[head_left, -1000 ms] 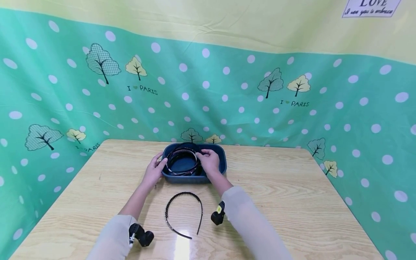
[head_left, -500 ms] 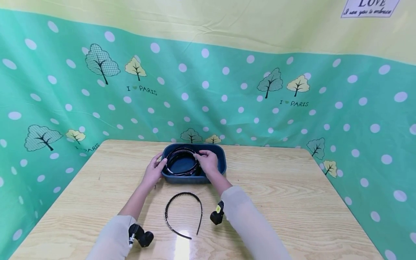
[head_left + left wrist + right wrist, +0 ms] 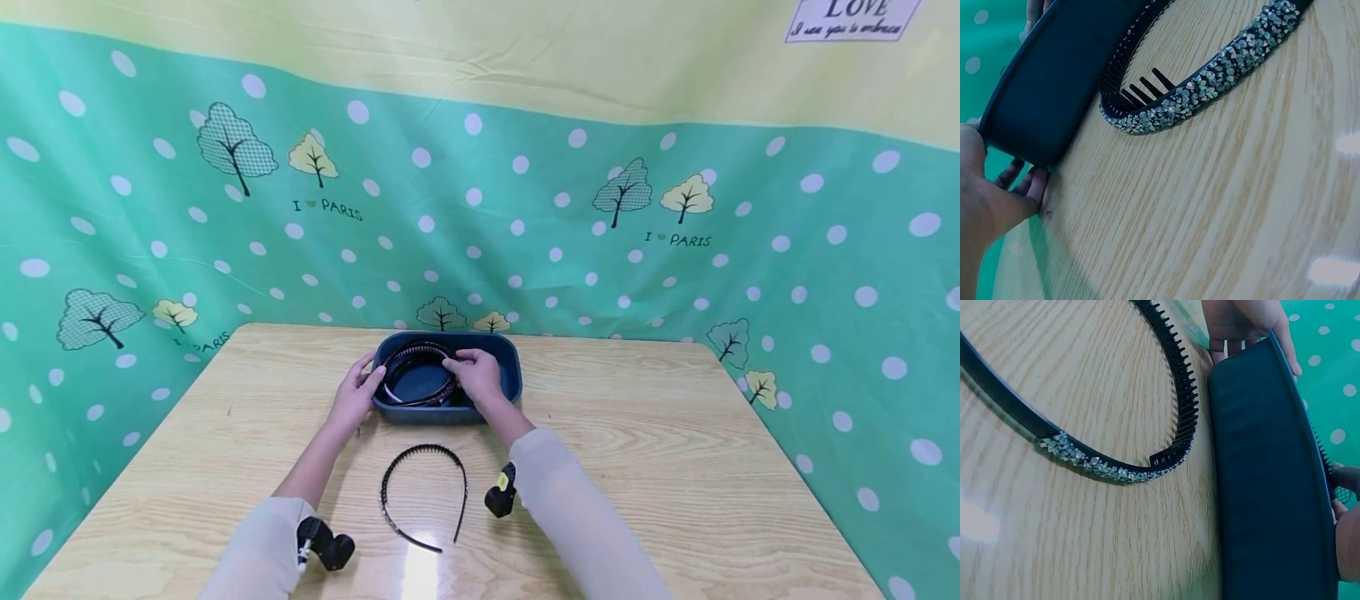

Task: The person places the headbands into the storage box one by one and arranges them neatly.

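A dark blue plastic box (image 3: pixel 491 412) stands at the far edge of the table, with several black headbands (image 3: pixel 397 403) stacked in its left part. My left hand (image 3: pixel 356 393) grips the box's left end, thumb over the rim and fingers under the corner. My right hand (image 3: pixel 480 377) reaches inside and pinches the right side of a toothed headband; in the right wrist view the black teeth (image 3: pixel 1322 456) show by the fingertips. Another headband (image 3: pixel 386 498), toothed and set with sparkling stones (image 3: pixel 1210 87), lies on the table in front of the box.
The light wooden table (image 3: pixel 660 467) spreads around the box. Behind it hangs a green dotted cloth (image 3: pixel 517 275) with trees printed on it. A black wrist camera (image 3: pixel 327 543) sits on the left sleeve, another camera (image 3: pixel 501 492) on the right.
The headband in my right hand has come down from standing above the box's back rim to lying among the others. My right hand has shifted slightly left; the left hand stays.
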`<control>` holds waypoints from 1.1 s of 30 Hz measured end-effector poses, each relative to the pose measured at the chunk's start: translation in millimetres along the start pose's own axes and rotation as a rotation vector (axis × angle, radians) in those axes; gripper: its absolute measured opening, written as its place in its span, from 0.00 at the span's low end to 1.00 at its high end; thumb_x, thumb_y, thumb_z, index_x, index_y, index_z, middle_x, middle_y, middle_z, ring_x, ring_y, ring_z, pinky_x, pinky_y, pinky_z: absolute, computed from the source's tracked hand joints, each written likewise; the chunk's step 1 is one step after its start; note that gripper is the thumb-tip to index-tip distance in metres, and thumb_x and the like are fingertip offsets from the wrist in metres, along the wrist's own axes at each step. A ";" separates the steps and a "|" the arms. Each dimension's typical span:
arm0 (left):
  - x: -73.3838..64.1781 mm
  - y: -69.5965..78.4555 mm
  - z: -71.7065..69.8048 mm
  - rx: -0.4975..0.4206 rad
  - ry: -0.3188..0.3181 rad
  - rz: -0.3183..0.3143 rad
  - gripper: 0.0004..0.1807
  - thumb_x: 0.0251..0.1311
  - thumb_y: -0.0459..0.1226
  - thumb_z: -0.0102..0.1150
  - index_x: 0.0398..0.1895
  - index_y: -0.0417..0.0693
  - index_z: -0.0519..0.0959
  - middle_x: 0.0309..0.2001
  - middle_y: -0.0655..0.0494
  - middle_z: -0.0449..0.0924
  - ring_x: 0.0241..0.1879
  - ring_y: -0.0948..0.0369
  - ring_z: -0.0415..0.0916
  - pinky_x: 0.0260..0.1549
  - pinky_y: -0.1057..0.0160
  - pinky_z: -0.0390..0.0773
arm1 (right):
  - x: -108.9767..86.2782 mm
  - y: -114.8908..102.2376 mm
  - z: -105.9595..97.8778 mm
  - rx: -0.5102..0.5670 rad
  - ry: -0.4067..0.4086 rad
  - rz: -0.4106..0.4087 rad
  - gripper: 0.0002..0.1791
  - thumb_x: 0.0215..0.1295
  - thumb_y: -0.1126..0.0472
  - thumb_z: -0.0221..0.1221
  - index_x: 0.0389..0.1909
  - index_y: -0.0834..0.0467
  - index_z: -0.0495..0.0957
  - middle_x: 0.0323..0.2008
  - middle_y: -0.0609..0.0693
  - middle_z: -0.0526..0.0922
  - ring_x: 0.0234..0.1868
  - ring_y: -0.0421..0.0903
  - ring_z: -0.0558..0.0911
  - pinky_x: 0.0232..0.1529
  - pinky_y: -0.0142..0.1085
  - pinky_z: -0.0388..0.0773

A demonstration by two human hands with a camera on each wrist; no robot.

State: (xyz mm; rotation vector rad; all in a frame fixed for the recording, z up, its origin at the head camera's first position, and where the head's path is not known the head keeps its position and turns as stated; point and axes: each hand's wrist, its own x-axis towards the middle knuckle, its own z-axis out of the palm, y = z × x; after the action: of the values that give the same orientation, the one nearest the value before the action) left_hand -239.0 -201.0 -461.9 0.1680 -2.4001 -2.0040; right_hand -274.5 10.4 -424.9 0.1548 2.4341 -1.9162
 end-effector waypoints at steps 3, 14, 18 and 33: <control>0.4 -1.1 0.3 0.000 0.001 -0.001 0.34 0.67 0.54 0.43 0.73 0.56 0.51 0.63 0.36 0.65 0.43 0.61 0.75 0.34 0.71 0.77 | 0.3 1.2 -0.1 -0.021 0.004 -0.010 0.19 0.55 0.57 0.66 0.48 0.60 0.79 0.32 0.50 0.81 0.25 0.39 0.75 0.29 0.32 0.76; 1.5 -2.2 0.3 0.024 0.005 -0.007 0.34 0.67 0.55 0.43 0.73 0.57 0.52 0.64 0.37 0.65 0.48 0.56 0.75 0.36 0.69 0.78 | -0.8 1.3 0.1 -0.089 0.006 -0.030 0.20 0.54 0.55 0.67 0.48 0.59 0.79 0.34 0.50 0.78 0.32 0.42 0.73 0.30 0.31 0.70; 1.5 -2.1 0.9 0.022 0.012 -0.005 0.33 0.67 0.54 0.43 0.73 0.57 0.52 0.63 0.37 0.65 0.48 0.57 0.75 0.36 0.70 0.77 | -0.8 1.8 0.0 -0.106 0.002 -0.044 0.21 0.54 0.55 0.67 0.49 0.58 0.79 0.32 0.49 0.77 0.31 0.41 0.72 0.29 0.30 0.69; 2.0 -1.8 0.8 0.020 0.017 -0.008 0.32 0.68 0.52 0.43 0.73 0.57 0.53 0.63 0.37 0.65 0.45 0.58 0.75 0.35 0.69 0.77 | -1.3 1.9 -1.0 -0.096 -0.003 -0.070 0.21 0.54 0.56 0.67 0.48 0.59 0.78 0.29 0.47 0.75 0.29 0.41 0.71 0.29 0.31 0.69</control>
State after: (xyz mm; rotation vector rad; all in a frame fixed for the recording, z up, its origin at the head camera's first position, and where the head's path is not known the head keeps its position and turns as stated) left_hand -240.9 -200.7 -463.9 0.1947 -2.4141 -1.9746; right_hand -272.9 11.8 -426.5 0.0644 2.5560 -1.8189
